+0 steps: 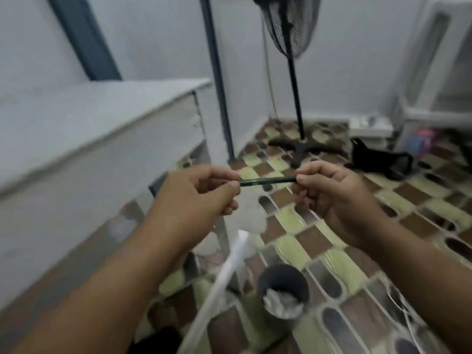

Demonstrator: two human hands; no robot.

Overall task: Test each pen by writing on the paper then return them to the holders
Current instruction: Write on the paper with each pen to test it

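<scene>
One head view only — it looks forward and down, tilted, from close above both hands at centre frame. Patterned floor (319, 241) fills 3 to 6 o'clock; a pale table (84, 129) at 9; a fan (291, 24) at 12.

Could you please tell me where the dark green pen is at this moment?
In the head view, the dark green pen is near the centre, held level in the air between the left hand and right hand, above the patterned floor, right of the table.
</scene>
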